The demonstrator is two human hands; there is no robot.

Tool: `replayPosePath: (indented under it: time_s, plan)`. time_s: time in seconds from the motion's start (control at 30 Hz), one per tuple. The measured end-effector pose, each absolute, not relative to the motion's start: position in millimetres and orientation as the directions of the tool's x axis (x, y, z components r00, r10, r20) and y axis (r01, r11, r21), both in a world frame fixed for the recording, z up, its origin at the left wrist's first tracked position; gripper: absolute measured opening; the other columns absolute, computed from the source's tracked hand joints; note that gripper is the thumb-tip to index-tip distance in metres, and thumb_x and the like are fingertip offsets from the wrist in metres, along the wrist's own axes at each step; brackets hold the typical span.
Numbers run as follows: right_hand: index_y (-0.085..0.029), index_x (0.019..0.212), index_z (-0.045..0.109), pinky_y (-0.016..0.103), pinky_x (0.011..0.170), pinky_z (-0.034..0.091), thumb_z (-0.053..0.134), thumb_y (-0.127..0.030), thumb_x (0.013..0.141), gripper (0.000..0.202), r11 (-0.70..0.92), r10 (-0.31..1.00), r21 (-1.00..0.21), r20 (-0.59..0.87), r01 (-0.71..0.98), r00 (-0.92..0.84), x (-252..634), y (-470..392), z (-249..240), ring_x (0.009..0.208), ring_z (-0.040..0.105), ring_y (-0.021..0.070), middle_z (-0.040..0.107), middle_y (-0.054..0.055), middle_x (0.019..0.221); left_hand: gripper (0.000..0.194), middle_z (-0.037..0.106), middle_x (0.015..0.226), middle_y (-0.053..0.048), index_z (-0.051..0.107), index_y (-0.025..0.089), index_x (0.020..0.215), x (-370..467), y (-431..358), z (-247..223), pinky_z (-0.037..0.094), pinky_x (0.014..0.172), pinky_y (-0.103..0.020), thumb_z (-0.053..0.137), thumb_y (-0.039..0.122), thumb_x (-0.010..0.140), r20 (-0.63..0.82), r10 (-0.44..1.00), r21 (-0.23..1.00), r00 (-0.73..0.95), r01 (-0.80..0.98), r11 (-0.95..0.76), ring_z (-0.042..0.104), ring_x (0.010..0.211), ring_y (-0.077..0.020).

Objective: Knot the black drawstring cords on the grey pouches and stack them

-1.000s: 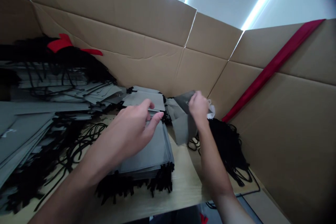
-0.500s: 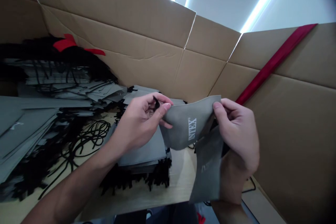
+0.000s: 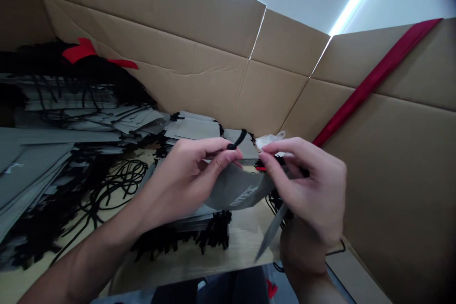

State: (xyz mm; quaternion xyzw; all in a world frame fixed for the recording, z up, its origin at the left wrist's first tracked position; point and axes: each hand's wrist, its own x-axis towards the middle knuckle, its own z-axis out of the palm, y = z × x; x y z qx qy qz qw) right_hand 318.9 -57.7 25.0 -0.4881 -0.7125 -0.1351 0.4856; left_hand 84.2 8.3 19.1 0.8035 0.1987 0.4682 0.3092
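A grey drawstring pouch [image 3: 231, 190] with white INTEX lettering is stretched between my hands. My left hand [image 3: 194, 171] pinches its left corner and a short black cord [image 3: 241, 138], whose end sticks up above the fingertips. My right hand [image 3: 308, 183], thumb and forefinger pressed together, holds the pouch toward its other end. Below the right palm hangs a second grey pouch [image 3: 272, 232], seen nearly edge-on. Behind and beneath my hands lie stacks of grey pouches [image 3: 192, 127] with black cord ends along their edges.
More grey pouches [image 3: 39, 164] and a loose tangle of black cord [image 3: 117, 180] cover the table's left side. Red strips [image 3: 80, 51] lie on a dark heap behind. Cardboard walls [image 3: 199, 66] enclose the back and right, with a dark red strap [image 3: 377, 80] across them.
My right hand has moved left and slightly down, closer to my left hand. The pouch has tilted and sagged between them, and the black cord now shows above my left fingertips.
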Motion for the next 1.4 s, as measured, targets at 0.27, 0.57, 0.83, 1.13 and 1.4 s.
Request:
replayPosePath:
  time_s: [0.27,0.57,0.83,1.13,1.4]
  plan:
    - [-0.025,0.109,0.079,0.029,0.068,0.064,0.082,-0.012,0.103,0.015,0.678,0.380,-0.117,0.901,0.725,-0.210,298.6,-48.3,17.3,0.069,0.073,0.0116,0.088,0.000,0.103,0.028,0.057,0.069,0.009,0.065,0.019,0.092,87.1,4.5,13.9,0.037,0.054,-0.020,0.053,0.017,0.118,0.688,0.475,0.508,0.549,0.103,-0.855,0.048,0.057,-0.0056]
    - [-0.026,0.107,0.077,0.027,0.070,0.067,0.080,-0.011,0.102,0.016,0.674,0.332,-0.079,0.921,0.735,-0.205,299.1,-40.8,15.3,0.067,0.073,0.0104,0.089,-0.002,0.097,0.026,0.066,0.078,0.006,0.059,0.020,0.092,91.4,4.1,11.3,0.043,0.061,-0.021,0.052,0.008,0.114,0.745,0.390,0.353,0.541,0.176,-0.919,0.056,0.063,-0.0078]
    - [-0.027,0.109,0.080,0.028,0.061,0.060,0.078,-0.016,0.103,0.013,0.603,0.395,-0.081,0.894,0.794,-0.209,300.7,-45.0,13.3,0.058,0.065,0.0107,0.086,-0.002,0.086,0.022,0.069,0.085,-0.001,0.068,0.014,0.098,90.5,10.3,3.4,0.049,0.067,-0.028,0.052,0.005,0.110,0.781,0.288,0.123,0.554,0.315,-0.941,0.062,0.074,-0.0142]
    - [-0.028,0.102,0.082,0.029,0.056,0.051,0.079,-0.016,0.095,0.014,0.632,0.523,-0.270,0.840,0.726,-0.143,308.0,-43.6,18.3,0.056,0.051,0.0110,0.075,-0.004,0.075,0.011,0.078,0.097,-0.003,0.072,0.016,0.112,90.6,10.4,8.2,0.057,0.077,-0.029,0.062,0.012,0.114,0.851,0.232,0.091,0.471,0.302,-0.949,0.073,0.085,-0.0161]
    - [-0.026,0.097,0.083,0.027,0.054,0.040,0.085,-0.011,0.085,0.019,0.676,0.600,-0.399,0.785,0.619,-0.150,310.5,-43.2,19.3,0.056,0.041,0.0087,0.061,-0.009,0.066,0.021,0.088,0.111,0.001,0.075,0.024,0.119,80.0,7.7,6.7,0.067,0.090,-0.024,0.079,0.009,0.104,0.883,0.184,0.101,0.432,0.207,-0.973,0.086,0.097,-0.0133]
